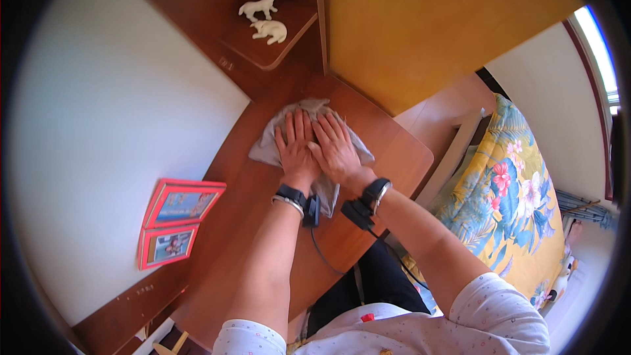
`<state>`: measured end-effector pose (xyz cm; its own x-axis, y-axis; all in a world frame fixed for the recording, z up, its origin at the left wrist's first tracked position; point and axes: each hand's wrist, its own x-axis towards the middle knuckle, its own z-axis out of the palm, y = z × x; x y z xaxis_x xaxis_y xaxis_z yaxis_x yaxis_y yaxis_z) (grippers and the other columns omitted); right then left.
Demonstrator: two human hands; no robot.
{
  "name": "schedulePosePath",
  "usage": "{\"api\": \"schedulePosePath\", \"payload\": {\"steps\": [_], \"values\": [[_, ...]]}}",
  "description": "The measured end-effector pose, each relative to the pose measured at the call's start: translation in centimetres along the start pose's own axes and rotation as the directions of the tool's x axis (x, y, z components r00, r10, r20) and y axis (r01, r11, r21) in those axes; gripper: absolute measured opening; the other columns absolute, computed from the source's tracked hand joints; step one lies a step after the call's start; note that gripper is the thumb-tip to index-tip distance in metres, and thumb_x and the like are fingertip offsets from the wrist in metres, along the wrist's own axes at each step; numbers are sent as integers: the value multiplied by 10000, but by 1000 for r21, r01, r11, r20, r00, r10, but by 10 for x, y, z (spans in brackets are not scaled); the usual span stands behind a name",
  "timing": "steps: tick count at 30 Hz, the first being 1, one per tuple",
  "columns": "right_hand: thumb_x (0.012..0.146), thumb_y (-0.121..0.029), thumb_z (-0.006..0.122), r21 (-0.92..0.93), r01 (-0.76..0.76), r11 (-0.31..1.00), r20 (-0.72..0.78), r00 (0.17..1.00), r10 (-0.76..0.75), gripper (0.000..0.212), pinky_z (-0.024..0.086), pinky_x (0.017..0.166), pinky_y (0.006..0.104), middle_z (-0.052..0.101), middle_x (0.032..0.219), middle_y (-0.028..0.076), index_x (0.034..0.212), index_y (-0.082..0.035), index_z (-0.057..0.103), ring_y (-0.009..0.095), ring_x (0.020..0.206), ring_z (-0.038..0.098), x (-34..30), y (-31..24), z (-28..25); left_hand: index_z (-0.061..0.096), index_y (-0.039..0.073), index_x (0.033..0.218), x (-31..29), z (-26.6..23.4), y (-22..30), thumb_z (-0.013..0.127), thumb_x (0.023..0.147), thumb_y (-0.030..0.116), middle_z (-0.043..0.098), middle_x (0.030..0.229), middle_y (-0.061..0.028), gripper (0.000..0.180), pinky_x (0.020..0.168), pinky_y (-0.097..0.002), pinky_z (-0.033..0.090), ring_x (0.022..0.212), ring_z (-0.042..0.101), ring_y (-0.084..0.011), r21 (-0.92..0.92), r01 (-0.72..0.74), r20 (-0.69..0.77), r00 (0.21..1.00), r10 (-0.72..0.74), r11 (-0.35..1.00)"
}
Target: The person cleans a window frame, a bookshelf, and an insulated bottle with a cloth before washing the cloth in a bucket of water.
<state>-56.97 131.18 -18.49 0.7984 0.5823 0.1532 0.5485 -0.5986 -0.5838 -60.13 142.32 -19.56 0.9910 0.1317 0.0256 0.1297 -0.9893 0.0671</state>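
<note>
A grey cloth (268,146) lies spread and rumpled on the brown wooden desk (401,151). My left hand (298,148) rests flat on it, fingers stretched forward. Beside it my right hand (335,148) also presses flat on the cloth, with its thumb reaching over to the left hand. Both palms face down and cover the cloth's middle. Each wrist carries a black band with a small black box, and a thin cable hangs below.
A red double picture frame (176,218) stands at the left by the white wall. Two white animal figurines (261,5) sit on a corner shelf (263,52). A yellow panel (420,26) rises behind the desk. To the right is a bed with a flowered yellow cover (506,204).
</note>
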Motion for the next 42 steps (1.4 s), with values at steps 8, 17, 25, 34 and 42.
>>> {"api": "schedulePosePath", "payload": {"steps": [8,17,25,34,42], "values": [[913,-412,451,156,64,986,-37,998,-59,554,209,1106,461,436,1353,223,1264,16,470,388,1330,288,112,27,11,276,60,1429,86,3,-23,498,840,371,249,1493,-163,702,1095,-518,138,1391,186,-324,5,-7,-97,995,8,1000],[857,-370,542,243,131,961,-50,991,-122,540,230,1095,476,450,1337,215,1265,-23,473,400,1307,321,91,37,-7,305,91,1419,77,12,-7,517,835,415,245,1493,-165,701,1059,-567,164,1392,167,-337,-18,12,-164,986,-15,1000],[879,-360,533,8,-14,1000,58,998,14,556,199,1122,470,407,1391,193,1303,-12,443,354,1347,291,-48,92,-79,289,152,1452,13,-6,125,386,902,415,150,1541,-133,617,1103,-577,64,1431,63,-332,-17,-60,203,977,62,998],[866,-297,563,19,-68,997,101,993,66,559,154,1115,514,394,1409,190,1321,2,438,357,1372,256,-118,33,-49,355,40,1401,-87,-3,104,444,869,354,186,1522,-162,625,1097,-547,120,1410,136,-335,-285,4,89,996,22,959],[922,-330,454,187,235,954,171,948,-267,466,187,1117,448,456,1355,136,1298,-56,464,300,1333,313,19,-50,29,310,-11,1393,-65,-10,-34,465,869,369,248,1476,-206,666,1086,-565,100,1391,157,-372,-105,429,-85,895,-438,897]]}}
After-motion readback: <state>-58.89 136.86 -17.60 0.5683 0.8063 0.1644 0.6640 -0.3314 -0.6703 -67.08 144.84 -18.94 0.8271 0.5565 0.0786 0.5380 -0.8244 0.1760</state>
